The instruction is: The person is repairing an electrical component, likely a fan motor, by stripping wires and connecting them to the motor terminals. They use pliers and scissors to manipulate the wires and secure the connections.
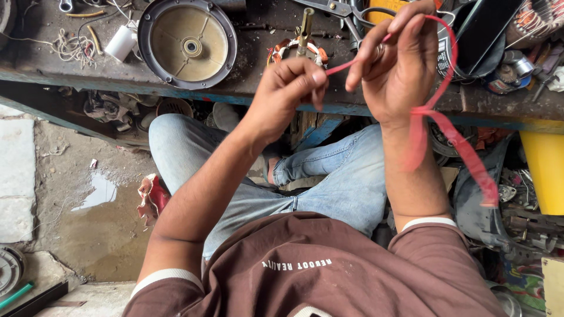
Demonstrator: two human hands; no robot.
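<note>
Both of my hands are raised over the edge of a workbench (117,73), working a thin red plastic ribbon (452,138). My left hand (291,88) pinches one end of the ribbon between thumb and fingers. My right hand (402,64) has the ribbon looped over its fingers, and the long loose end hangs down past my wrist. Just behind my hands stands a motor winding with a brass shaft (304,38) and copper coils.
A round metal fan cover (188,41) lies on the bench to the left, beside a white cylinder (120,42) and loose string. Scissors (341,9) lie at the back. A yellow container (546,170) stands right. Below are my jeans-clad knees, a wet dirt floor and scrap parts.
</note>
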